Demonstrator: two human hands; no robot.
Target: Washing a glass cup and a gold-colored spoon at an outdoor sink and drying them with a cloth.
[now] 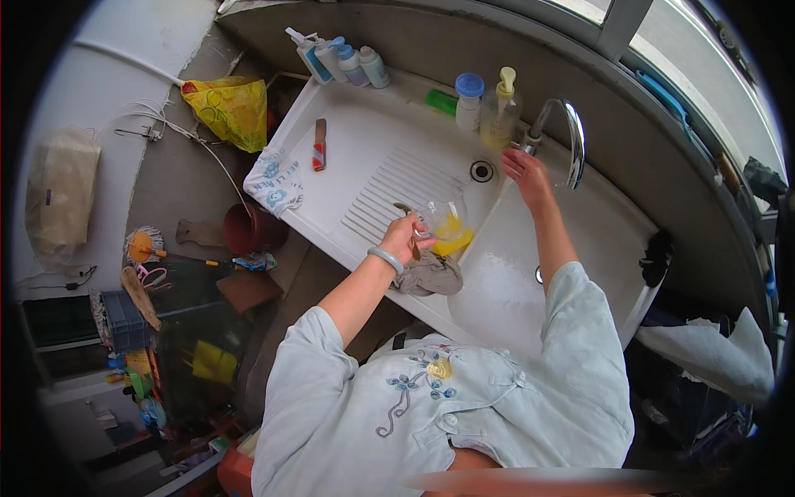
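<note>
A clear glass cup (442, 218), tilted over the white sink, is in my left hand (405, 237). A slim brownish utensil (402, 207) also shows at those fingers; its kind is unclear. Just beyond and below the glass lies a yellow cloth or sponge (456, 244), partly seen through it. A grey cloth (430, 276) rests on the sink's front edge near my left wrist. My right hand (528, 174) is raised at the base of the chrome tap (579, 146), its fingertips by the lever (523, 145). Whether they grip the lever is hard to see.
The ribbed drainboard (404, 186) has a drain hole (481, 171). Along the back wall stand a pump bottle (500, 115), a blue-lidded jar (469, 102) and several more bottles (349, 62). A scraper-like tool (319, 146) and a printed cloth (276, 180) lie left; a red bucket (251, 230) is below.
</note>
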